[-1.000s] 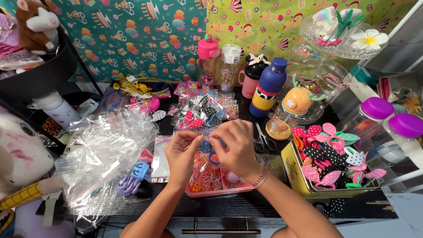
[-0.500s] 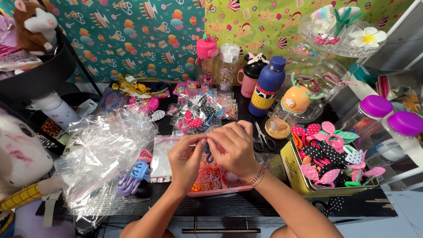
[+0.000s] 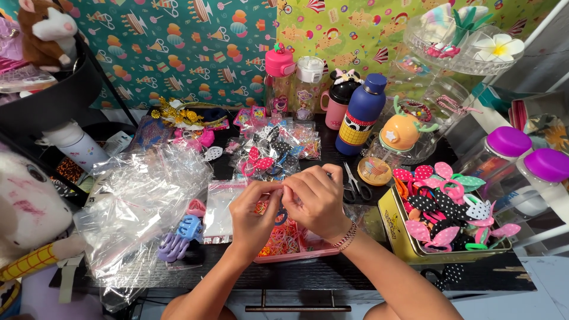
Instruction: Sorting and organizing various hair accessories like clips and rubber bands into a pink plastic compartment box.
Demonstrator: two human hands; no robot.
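My left hand point(image 3: 253, 210) and my right hand point(image 3: 317, 198) meet fingertip to fingertip above a pink tray point(image 3: 299, 253) of small colourful elastic bands point(image 3: 283, 237). Together they pinch a tiny item between thumbs and forefingers; it is too small to identify, and a dark ring shows just below the fingers. A bracelet sits on my right wrist. Scissors point(image 3: 355, 186) lie just right of my right hand. Small clear zip bags point(image 3: 222, 207) lie left of my left hand.
A yellow tin point(image 3: 398, 237) of polka-dot bow hair ties stands at right. Crumpled clear plastic bags point(image 3: 139, 207) and hair claws point(image 3: 178, 237) lie at left. Bottles point(image 3: 360, 115), jars and packaged bows point(image 3: 269, 154) crowd the back. A plush toy fills the left edge.
Both hands have shifted slightly toward me and lower over the tray, fingers still working together on the small item.
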